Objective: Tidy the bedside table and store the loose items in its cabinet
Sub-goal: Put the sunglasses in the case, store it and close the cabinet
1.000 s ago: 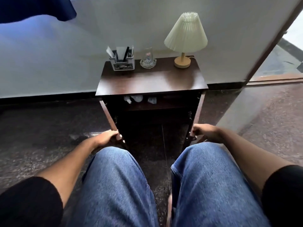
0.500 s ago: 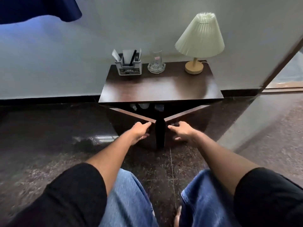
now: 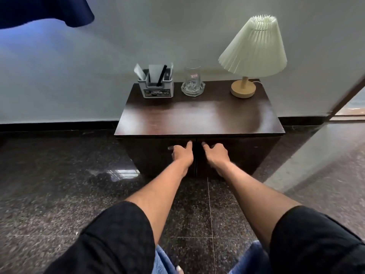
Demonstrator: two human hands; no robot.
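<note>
The dark wooden bedside table (image 3: 199, 117) stands against the wall. Both of its cabinet doors (image 3: 243, 155) are shut, so the inside is hidden. My left hand (image 3: 182, 154) lies flat against the left door beside the centre seam, fingers spread, holding nothing. My right hand (image 3: 214, 155) presses the right door on the other side of the seam, also with nothing in it. On the tabletop at the back stand a grey organiser box (image 3: 156, 85) with cards and a black pen, a clear glass on a glass dish (image 3: 193, 80), and a cream pleated lamp (image 3: 252, 54).
The table sits on a dark polished stone floor (image 3: 59, 184). A pale wall with a black skirting runs behind it. A door frame and lighter floor lie at the right (image 3: 347, 107). Dark blue fabric hangs at the top left (image 3: 45, 8).
The two cabinet doors swung from wide open to fully shut, my hands pushing them together at the centre. The items seen inside on the shelf are now hidden. The view rose and moved closer.
</note>
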